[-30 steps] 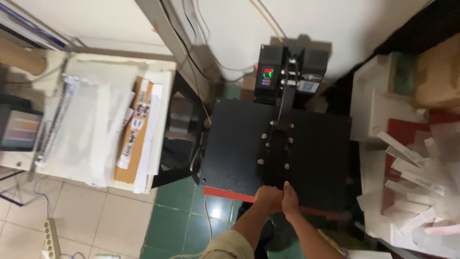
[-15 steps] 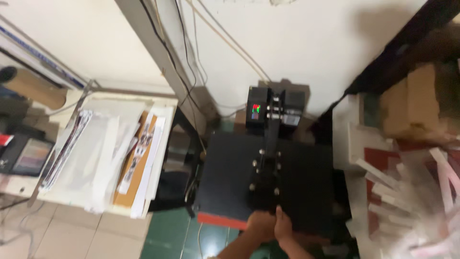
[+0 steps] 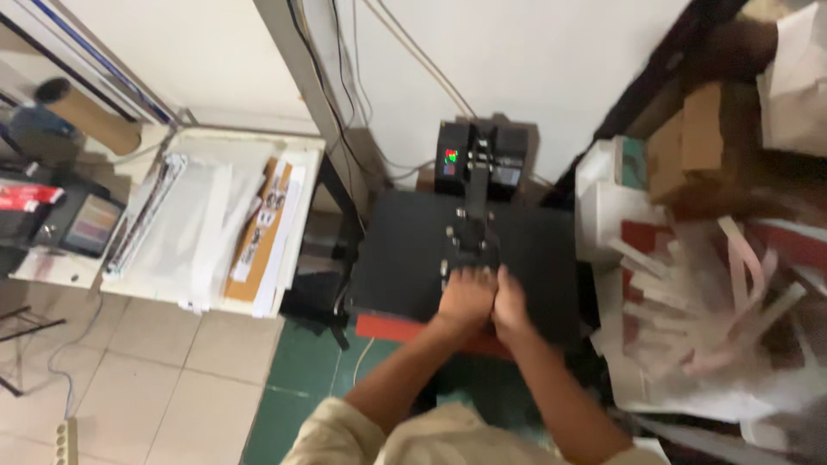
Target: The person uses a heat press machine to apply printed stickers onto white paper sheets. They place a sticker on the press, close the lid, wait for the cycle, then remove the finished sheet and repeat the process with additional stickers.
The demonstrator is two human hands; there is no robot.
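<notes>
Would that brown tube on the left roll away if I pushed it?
Probably. The tube is round and lies on its side, so a sideways push could start it rolling. It looks like cardboard, so it is likely light and stiff. Clutter beside it might stop it.

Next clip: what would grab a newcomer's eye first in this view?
At centre, the left hand and right hand close side by side in one grip on the handle of the flat black heat press, above its red lower pad. To the left, a white table carries stacked white sheets and a brown cardboard piece. On the right lies a heap of pale paper strips.
</notes>
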